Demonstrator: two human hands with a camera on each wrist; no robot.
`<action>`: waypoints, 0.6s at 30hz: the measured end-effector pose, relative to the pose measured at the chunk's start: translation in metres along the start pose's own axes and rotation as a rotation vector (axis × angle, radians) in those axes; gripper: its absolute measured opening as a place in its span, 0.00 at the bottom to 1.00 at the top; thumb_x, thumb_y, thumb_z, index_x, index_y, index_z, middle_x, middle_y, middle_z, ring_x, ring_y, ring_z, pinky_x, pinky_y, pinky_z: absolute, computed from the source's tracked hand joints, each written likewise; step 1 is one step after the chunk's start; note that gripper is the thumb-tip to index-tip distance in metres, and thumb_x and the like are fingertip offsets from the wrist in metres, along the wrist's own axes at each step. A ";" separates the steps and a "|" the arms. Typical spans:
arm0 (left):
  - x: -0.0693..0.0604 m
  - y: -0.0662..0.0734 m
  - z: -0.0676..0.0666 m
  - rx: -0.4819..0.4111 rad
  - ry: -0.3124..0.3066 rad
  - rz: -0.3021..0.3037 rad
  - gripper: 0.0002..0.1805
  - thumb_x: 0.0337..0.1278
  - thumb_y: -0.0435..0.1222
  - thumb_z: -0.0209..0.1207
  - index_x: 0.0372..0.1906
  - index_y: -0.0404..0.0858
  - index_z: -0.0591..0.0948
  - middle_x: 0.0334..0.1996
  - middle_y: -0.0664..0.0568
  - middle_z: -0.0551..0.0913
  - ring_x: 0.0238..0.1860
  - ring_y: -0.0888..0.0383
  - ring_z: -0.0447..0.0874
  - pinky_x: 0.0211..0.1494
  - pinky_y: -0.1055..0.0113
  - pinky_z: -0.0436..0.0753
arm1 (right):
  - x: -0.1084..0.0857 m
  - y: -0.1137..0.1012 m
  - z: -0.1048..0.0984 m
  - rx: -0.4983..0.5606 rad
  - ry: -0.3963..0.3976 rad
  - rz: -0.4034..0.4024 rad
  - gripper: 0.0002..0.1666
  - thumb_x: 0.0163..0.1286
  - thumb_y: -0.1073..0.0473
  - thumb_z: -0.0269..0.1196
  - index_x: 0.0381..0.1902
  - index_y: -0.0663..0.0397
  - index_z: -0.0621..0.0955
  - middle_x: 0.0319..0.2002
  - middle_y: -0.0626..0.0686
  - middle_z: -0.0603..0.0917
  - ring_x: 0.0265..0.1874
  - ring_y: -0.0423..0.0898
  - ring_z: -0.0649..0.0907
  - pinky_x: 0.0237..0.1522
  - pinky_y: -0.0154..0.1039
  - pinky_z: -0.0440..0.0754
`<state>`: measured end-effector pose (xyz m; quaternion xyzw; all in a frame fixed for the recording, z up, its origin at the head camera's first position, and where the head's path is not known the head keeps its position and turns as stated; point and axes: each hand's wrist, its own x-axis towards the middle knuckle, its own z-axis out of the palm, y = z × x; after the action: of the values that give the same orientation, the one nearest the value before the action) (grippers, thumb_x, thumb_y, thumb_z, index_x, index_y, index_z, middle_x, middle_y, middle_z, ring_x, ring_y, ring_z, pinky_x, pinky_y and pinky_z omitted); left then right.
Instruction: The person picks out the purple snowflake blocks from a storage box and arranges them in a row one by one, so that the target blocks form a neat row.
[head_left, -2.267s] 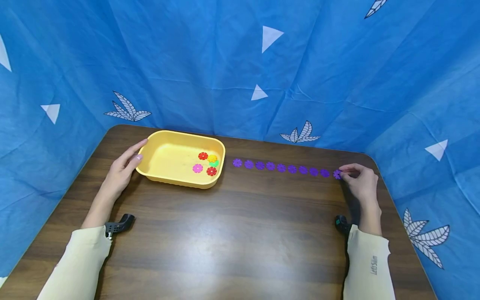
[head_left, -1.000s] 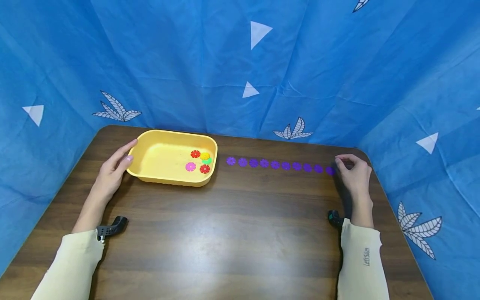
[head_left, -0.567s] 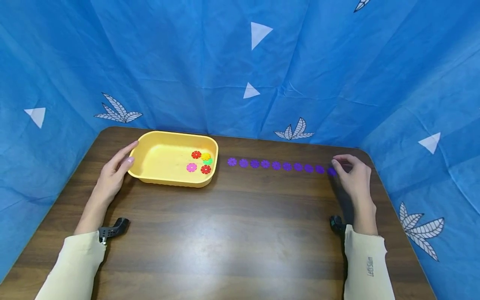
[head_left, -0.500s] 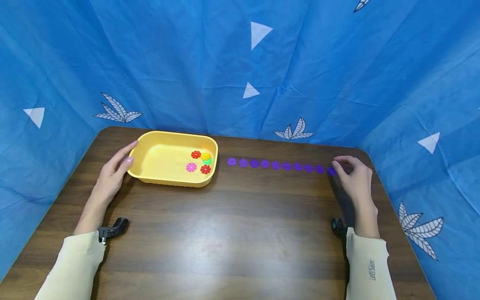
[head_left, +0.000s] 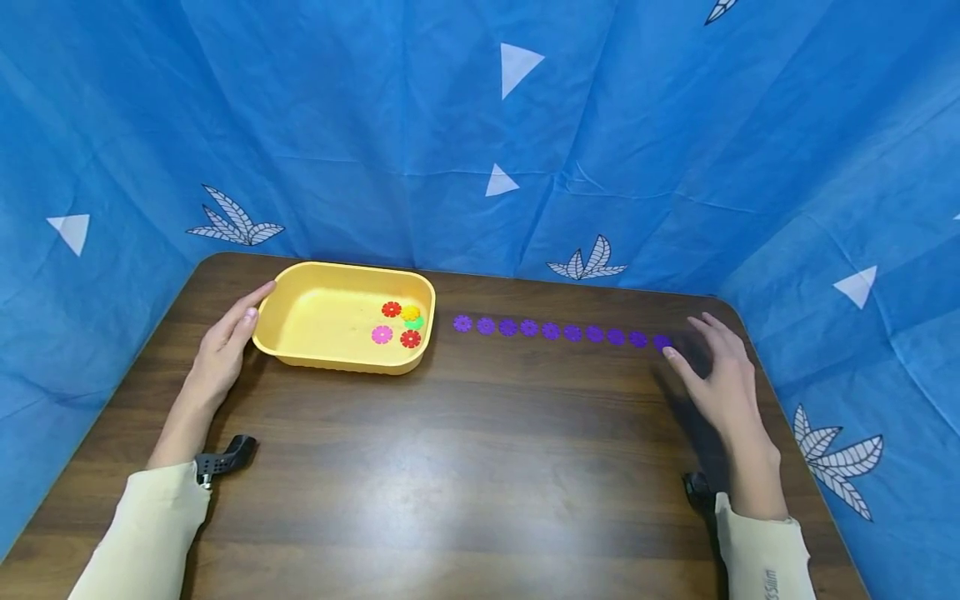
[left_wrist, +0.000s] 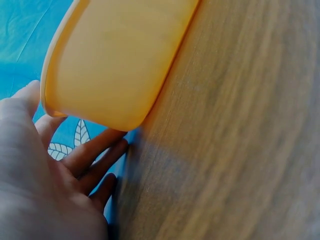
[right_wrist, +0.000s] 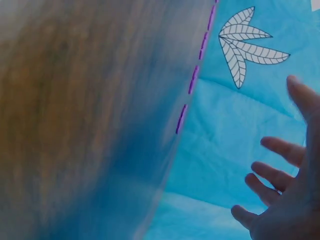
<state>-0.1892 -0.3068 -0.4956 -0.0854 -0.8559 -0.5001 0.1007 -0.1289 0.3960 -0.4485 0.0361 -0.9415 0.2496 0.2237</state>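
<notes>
At the left end of the yellow plastic basin (head_left: 337, 362) is my left hand (head_left: 217, 354). In the left wrist view, the thumb lies by the basin's rim (left_wrist: 44, 80) and the other fingers reach, fairly straight, to its end wall. Inside the basin lie several flower-shaped plastic discs: red (head_left: 410, 338), pink (head_left: 382, 334), yellow (head_left: 410, 313) and green (head_left: 415, 323). A row of several purple flower discs (head_left: 551, 331) runs rightward along the table. My right hand (head_left: 723, 383) hovers near the row's last disc (head_left: 662, 342), fingers spread, holding nothing; the right wrist view agrees.
The dark wooden table (head_left: 465, 450) has rounded far corners. A blue cloth (head_left: 420, 125) with white triangles and leaf prints hangs behind it and along both sides. Black camera mounts sit on the left wrist (head_left: 228, 456) and the right wrist (head_left: 699, 490).
My right hand put down the last purple disc at the row's right end and let go. Its fingers have spread and it has drawn back toward me. The left hand stays by the basin.
</notes>
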 end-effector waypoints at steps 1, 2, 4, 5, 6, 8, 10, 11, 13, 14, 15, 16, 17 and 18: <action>0.000 0.000 0.000 -0.005 0.004 0.008 0.26 0.87 0.45 0.43 0.82 0.49 0.67 0.81 0.54 0.66 0.76 0.76 0.62 0.70 0.91 0.60 | -0.001 0.000 0.000 -0.008 -0.012 -0.005 0.42 0.70 0.45 0.72 0.75 0.57 0.74 0.79 0.65 0.67 0.78 0.69 0.63 0.76 0.74 0.58; 0.000 0.000 0.001 -0.011 0.011 0.020 0.26 0.87 0.44 0.43 0.81 0.49 0.68 0.81 0.54 0.67 0.75 0.77 0.63 0.70 0.90 0.61 | -0.002 0.000 0.000 -0.018 -0.024 -0.010 0.45 0.69 0.44 0.73 0.77 0.56 0.72 0.80 0.65 0.64 0.80 0.68 0.61 0.77 0.74 0.55; 0.000 0.000 0.002 -0.019 0.029 0.047 0.25 0.86 0.41 0.46 0.80 0.47 0.70 0.80 0.53 0.69 0.74 0.77 0.65 0.69 0.90 0.63 | -0.002 -0.001 0.001 -0.038 -0.049 -0.021 0.51 0.66 0.41 0.74 0.80 0.54 0.69 0.83 0.63 0.59 0.83 0.66 0.56 0.80 0.73 0.47; 0.000 -0.001 0.003 -0.023 0.040 0.061 0.25 0.85 0.40 0.47 0.80 0.46 0.70 0.79 0.53 0.70 0.74 0.78 0.65 0.70 0.89 0.63 | -0.002 -0.001 0.001 -0.047 -0.059 -0.027 0.53 0.65 0.40 0.74 0.81 0.54 0.67 0.84 0.63 0.57 0.84 0.65 0.53 0.81 0.72 0.43; 0.000 -0.002 0.004 -0.028 0.047 0.068 0.25 0.84 0.39 0.48 0.80 0.46 0.70 0.79 0.52 0.70 0.72 0.78 0.67 0.69 0.89 0.64 | -0.002 -0.002 0.002 -0.057 -0.069 -0.031 0.55 0.64 0.39 0.75 0.81 0.53 0.66 0.84 0.62 0.55 0.84 0.64 0.51 0.81 0.72 0.39; 0.001 -0.001 0.006 -0.029 0.063 0.081 0.26 0.83 0.38 0.50 0.80 0.48 0.70 0.78 0.50 0.72 0.70 0.79 0.69 0.68 0.89 0.65 | -0.001 -0.003 0.003 -0.075 -0.083 -0.029 0.58 0.64 0.36 0.74 0.83 0.52 0.63 0.85 0.62 0.52 0.85 0.62 0.47 0.81 0.71 0.34; 0.000 0.000 0.007 -0.016 0.089 0.077 0.27 0.82 0.38 0.51 0.80 0.50 0.70 0.77 0.48 0.73 0.71 0.78 0.69 0.71 0.86 0.65 | -0.001 -0.005 0.002 -0.089 -0.097 -0.021 0.59 0.65 0.35 0.72 0.84 0.52 0.61 0.86 0.60 0.50 0.86 0.60 0.45 0.80 0.72 0.30; 0.000 0.001 0.007 -0.002 0.105 0.069 0.27 0.82 0.38 0.51 0.80 0.52 0.70 0.77 0.48 0.73 0.72 0.75 0.69 0.73 0.83 0.64 | -0.002 -0.006 0.002 -0.095 -0.102 -0.018 0.59 0.65 0.34 0.72 0.84 0.51 0.61 0.86 0.60 0.49 0.86 0.60 0.44 0.80 0.72 0.30; 0.000 0.006 0.006 0.050 0.146 0.069 0.27 0.81 0.41 0.53 0.79 0.55 0.71 0.76 0.46 0.74 0.76 0.66 0.68 0.80 0.70 0.62 | -0.002 -0.006 0.002 -0.106 -0.113 -0.010 0.60 0.65 0.33 0.71 0.85 0.50 0.59 0.86 0.59 0.48 0.86 0.60 0.43 0.79 0.73 0.28; 0.001 0.007 0.005 0.084 0.168 0.080 0.27 0.79 0.41 0.54 0.79 0.56 0.72 0.76 0.45 0.74 0.78 0.60 0.66 0.84 0.63 0.58 | -0.003 -0.006 0.002 -0.110 -0.115 -0.009 0.60 0.66 0.33 0.71 0.85 0.49 0.59 0.87 0.59 0.47 0.86 0.59 0.43 0.79 0.73 0.27; 0.001 0.009 0.004 0.124 0.186 0.096 0.28 0.78 0.41 0.56 0.78 0.56 0.73 0.76 0.44 0.73 0.80 0.54 0.63 0.86 0.55 0.54 | -0.003 -0.006 0.002 -0.116 -0.117 -0.009 0.60 0.66 0.32 0.70 0.85 0.49 0.59 0.86 0.59 0.47 0.86 0.60 0.42 0.78 0.74 0.27; 0.001 0.012 0.003 0.166 0.202 0.118 0.28 0.77 0.42 0.57 0.78 0.55 0.73 0.76 0.43 0.73 0.81 0.48 0.61 0.87 0.48 0.49 | -0.003 -0.006 0.002 -0.120 -0.116 -0.010 0.60 0.66 0.32 0.70 0.85 0.49 0.58 0.86 0.60 0.47 0.86 0.60 0.42 0.78 0.74 0.26; 0.002 0.015 0.002 0.207 0.214 0.147 0.28 0.75 0.44 0.59 0.77 0.54 0.74 0.76 0.42 0.73 0.81 0.44 0.60 0.86 0.42 0.45 | -0.003 -0.006 0.002 -0.127 -0.115 -0.010 0.60 0.66 0.31 0.69 0.85 0.48 0.58 0.86 0.60 0.47 0.86 0.60 0.42 0.77 0.75 0.26; 0.002 0.018 0.000 0.249 0.222 0.179 0.29 0.74 0.45 0.60 0.77 0.53 0.75 0.76 0.39 0.73 0.81 0.41 0.59 0.86 0.39 0.42 | -0.002 -0.006 0.003 -0.135 -0.114 -0.010 0.60 0.66 0.31 0.69 0.86 0.48 0.57 0.86 0.60 0.46 0.86 0.60 0.41 0.77 0.76 0.26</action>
<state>-0.1870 -0.2976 -0.4804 -0.0924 -0.8838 -0.3857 0.2482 -0.1270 0.3889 -0.4487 0.0397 -0.9671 0.1822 0.1728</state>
